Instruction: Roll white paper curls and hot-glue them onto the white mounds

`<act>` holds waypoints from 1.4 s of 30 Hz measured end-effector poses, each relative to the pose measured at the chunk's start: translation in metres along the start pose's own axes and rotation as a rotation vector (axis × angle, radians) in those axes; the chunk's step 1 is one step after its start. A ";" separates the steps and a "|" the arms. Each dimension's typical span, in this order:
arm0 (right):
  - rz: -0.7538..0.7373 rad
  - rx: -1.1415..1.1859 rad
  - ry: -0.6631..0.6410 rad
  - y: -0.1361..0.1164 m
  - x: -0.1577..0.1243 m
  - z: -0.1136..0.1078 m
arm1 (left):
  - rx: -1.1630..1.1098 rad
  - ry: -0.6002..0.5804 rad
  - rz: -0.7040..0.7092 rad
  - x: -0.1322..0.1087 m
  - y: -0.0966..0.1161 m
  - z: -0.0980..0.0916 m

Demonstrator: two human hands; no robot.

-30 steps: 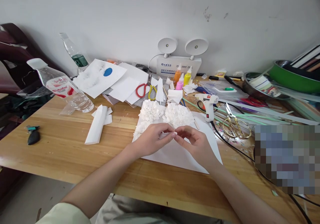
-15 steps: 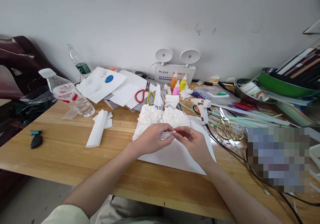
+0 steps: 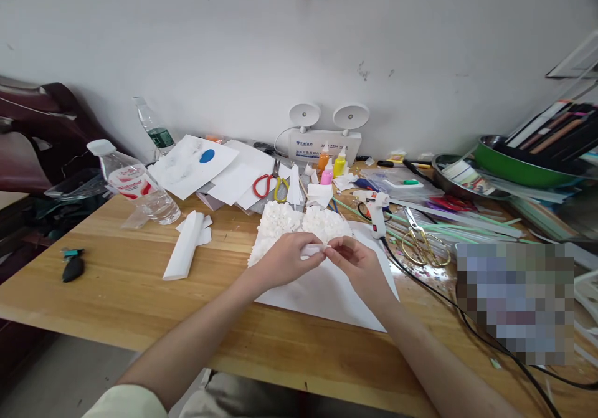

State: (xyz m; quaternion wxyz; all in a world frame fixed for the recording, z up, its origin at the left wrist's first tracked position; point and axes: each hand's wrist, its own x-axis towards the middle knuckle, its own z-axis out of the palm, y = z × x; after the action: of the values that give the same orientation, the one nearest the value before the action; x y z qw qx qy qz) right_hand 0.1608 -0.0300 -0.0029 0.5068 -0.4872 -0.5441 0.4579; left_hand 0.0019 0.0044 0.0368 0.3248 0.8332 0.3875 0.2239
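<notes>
Between my two hands is a small strip of white paper (image 3: 311, 251). My left hand (image 3: 289, 259) pinches it from the left, thumb and fingers closed around it. The fingertips of my right hand (image 3: 352, 261) grip its right end, close to my left fingertips. Beneath both hands lies a large white sheet (image 3: 322, 299). Just behind them on that sheet sits a white mass of small crinkled paper pieces (image 3: 280, 217), in two heaps side by side; my hands and wrists hide part of it.
A corded glue gun (image 3: 376, 212) and gold-handled scissors (image 3: 424, 243) lie to the right. Left are a folded white paper (image 3: 184, 250), a water bottle (image 3: 142, 187) and a black tool (image 3: 73, 268). Red-and-yellow-handled pliers (image 3: 271, 181) and paint bottles (image 3: 326, 172) stand behind.
My view has tilted up slightly, so the scene sits a little lower. Both hands keep their pinch on the paper strip, with barely any finger movement.
</notes>
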 end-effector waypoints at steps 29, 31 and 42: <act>0.120 -0.092 -0.087 0.007 0.001 -0.002 | -0.097 0.002 -0.105 -0.007 -0.015 0.003; 0.118 -0.102 -0.119 0.007 0.001 -0.002 | -0.104 -0.004 -0.101 -0.009 -0.015 0.002; 0.090 -0.125 -0.127 0.003 -0.001 0.001 | -0.157 0.019 -0.058 -0.012 -0.013 0.003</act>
State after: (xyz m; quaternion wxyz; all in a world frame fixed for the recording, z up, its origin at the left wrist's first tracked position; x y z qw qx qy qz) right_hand 0.1599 -0.0309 -0.0062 0.4188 -0.5119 -0.5801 0.4754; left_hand -0.0100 0.0003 0.0243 0.3916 0.7914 0.3960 0.2521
